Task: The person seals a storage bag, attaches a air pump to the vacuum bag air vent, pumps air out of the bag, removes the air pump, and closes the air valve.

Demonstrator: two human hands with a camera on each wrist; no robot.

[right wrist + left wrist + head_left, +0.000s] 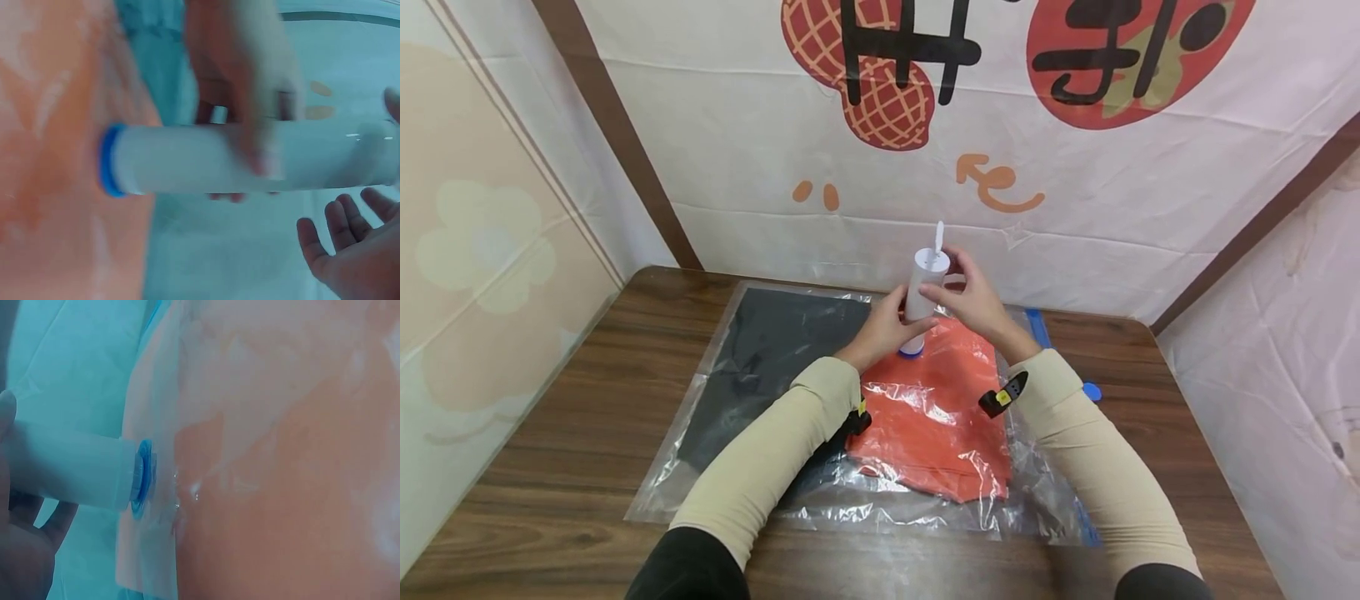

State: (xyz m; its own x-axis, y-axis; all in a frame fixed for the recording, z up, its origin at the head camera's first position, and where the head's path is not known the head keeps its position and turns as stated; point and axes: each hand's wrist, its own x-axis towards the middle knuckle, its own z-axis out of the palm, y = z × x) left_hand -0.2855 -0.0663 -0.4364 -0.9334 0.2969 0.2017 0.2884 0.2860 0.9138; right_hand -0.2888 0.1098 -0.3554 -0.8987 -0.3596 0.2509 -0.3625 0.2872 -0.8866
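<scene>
A white cylindrical hand pump (922, 296) stands upright, its lower end at a blue round valve (145, 478) on a clear plastic storage bag (658, 492). My left hand (883, 327) grips the pump's barrel, thumb on one side and fingers on the other. Around the upper barrel is my right hand (973, 304); in the right wrist view its fingers (340, 234) are spread and loosely bent beside the barrel. A thin white piece (939, 237) sticks up from the pump's top. Inside the bag lie folded orange fabric (925, 417) and dark grey fabric (760, 358).
The bag lies on a brown wood-grain table (572, 467). A blue strip (1039, 327) runs along the bag's right side, with a small blue piece (1092, 392) near it. Behind the table hangs a printed cloth (737, 167).
</scene>
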